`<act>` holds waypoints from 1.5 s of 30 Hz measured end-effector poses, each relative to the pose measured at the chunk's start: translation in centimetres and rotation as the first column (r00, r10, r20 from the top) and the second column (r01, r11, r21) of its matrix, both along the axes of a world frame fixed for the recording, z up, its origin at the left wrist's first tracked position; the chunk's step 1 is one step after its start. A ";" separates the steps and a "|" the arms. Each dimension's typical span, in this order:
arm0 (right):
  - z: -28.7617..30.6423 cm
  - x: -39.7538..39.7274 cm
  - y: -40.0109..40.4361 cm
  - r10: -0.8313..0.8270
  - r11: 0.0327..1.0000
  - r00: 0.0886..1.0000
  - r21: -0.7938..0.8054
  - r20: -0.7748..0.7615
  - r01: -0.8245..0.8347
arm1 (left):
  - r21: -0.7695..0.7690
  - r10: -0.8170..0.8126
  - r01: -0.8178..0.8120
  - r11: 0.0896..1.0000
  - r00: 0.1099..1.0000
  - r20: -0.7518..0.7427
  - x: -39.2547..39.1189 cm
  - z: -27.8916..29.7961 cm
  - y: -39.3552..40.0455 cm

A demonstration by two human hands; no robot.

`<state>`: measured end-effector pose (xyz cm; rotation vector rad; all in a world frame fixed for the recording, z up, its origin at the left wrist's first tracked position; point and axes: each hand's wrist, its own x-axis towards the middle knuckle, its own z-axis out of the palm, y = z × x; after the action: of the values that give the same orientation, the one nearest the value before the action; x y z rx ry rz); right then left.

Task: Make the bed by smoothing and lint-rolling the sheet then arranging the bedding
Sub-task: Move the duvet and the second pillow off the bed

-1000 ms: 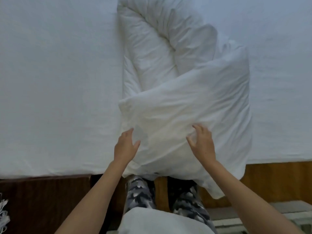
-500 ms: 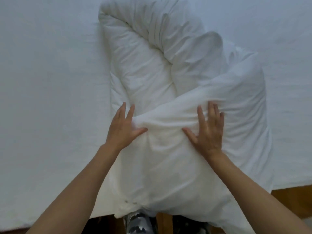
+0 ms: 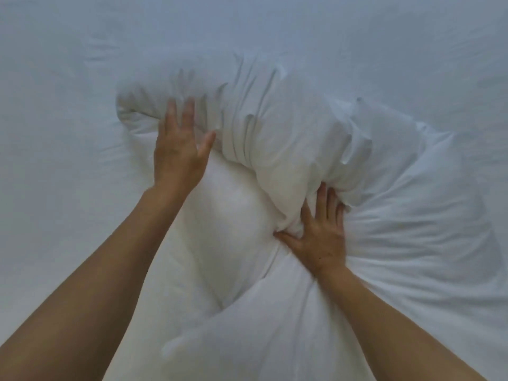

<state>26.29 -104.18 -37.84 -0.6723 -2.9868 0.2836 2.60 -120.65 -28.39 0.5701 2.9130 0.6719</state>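
Duvet (image 3: 275, 127) lies bunched on the sheet (image 3: 55, 78); left hand (image 3: 177, 149) and right hand (image 3: 321, 232) press it flat-fingered, gripping nothing; arranging step, spreading it likely next.

Both bare arms reach toward 12 o'clock. Left hand (image 3: 178, 152) lies flat, fingers straight, thumb spread. Right hand (image 3: 321, 229) presses flat, fingers splayed.

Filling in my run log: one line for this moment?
left hand flat on duvet | right hand pressing fold | sheet beneath
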 end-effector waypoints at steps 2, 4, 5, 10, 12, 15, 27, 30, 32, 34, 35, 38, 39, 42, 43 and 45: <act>-1.8 -0.7 0.6 -0.009 1.000 0.998 -0.018 -0.067 0.008 | -0.039 -0.036 0.034 0.999 0.998 -0.057 -4.3 -0.1 2.9; -3.6 -1.3 0.9 -0.011 1.000 0.992 -0.017 -0.123 0.009 | -0.148 -0.069 0.062 0.987 0.997 -0.039 -7.9 -1.1 5.0; -4.3 -1.6 1.0 -0.012 1.000 0.990 -0.013 -0.142 0.010 | -0.224 -0.072 0.069 0.972 0.997 -0.001 -9.6 -1.7 5.7; -6.5 -3.0 1.1 0.001 1.000 0.980 -0.018 -0.200 -0.005 | -0.406 -0.095 0.136 0.904 0.988 0.120 -14.5 -4.7 7.2; -6.8 -3.1 1.2 0.012 1.000 0.977 -0.020 -0.211 -0.017 | -0.410 -0.109 0.132 0.903 0.991 0.080 -14.5 -5.3 7.4; -6.7 -3.0 1.3 0.018 0.999 0.974 -0.032 -0.226 -0.026 | -0.423 -0.136 0.129 0.897 0.991 0.013 -13.0 -5.2 6.9; 1.7 -2.1 0.7 -0.155 0.894 0.972 -0.444 -0.177 0.062 | -0.137 -0.001 -0.001 0.991 1.000 -0.017 5.5 3.5 1.5; 8.9 2.1 -0.2 -0.667 0.565 0.731 -0.737 -0.144 0.371 | 0.031 0.058 -0.059 0.998 0.998 0.031 14.8 8.3 0.2; 14.1 6.6 -0.5 -0.831 0.439 0.522 -0.802 -0.192 0.405 | 0.119 0.097 -0.103 0.987 0.994 0.057 21.4 11.5 -0.7; 19.2 11.1 -0.9 -0.851 0.413 0.475 -0.846 -0.226 0.337 | 0.190 0.102 -0.114 0.975 0.992 0.068 28.1 14.6 -1.6; 21.8 13.1 -1.1 -0.813 0.440 0.526 -0.855 -0.249 0.275 | 0.227 0.099 -0.111 0.967 0.993 0.066 31.4 16.0 -1.9; 28.4 17.6 -0.9 -0.609 0.612 0.707 -0.780 -0.359 0.131 | 0.326 0.124 -0.143 0.934 0.989 0.079 40.2 20.2 -2.8; 30.5 18.7 -0.5 -0.496 0.715 0.752 -0.696 -0.434 0.070 | 0.357 0.147 -0.165 0.919 0.986 0.079 42.7 21.4 -3.2; 35.6 20.7 0.7 0.042 0.899 0.835 -0.344 -0.549 -0.271 | 0.391 0.188 -0.195 0.899 0.981 0.055 49.9 23.2 -4.2; 36.8 21.0 0.7 0.219 0.887 0.830 -0.250 -0.514 -0.389 | 0.380 0.187 -0.186 0.906 0.982 0.034 52.1 23.0 -4.4; 37.2 21.4 0.0 0.468 0.828 0.820 -0.159 -0.331 -0.537 | 0.344 0.173 -0.179 0.922 0.984 0.050 55.9 21.6 -4.2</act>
<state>47.69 -104.21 -0.69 0.1756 -2.8120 0.7227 58.48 -124.87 -6.80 0.3265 2.8655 1.2240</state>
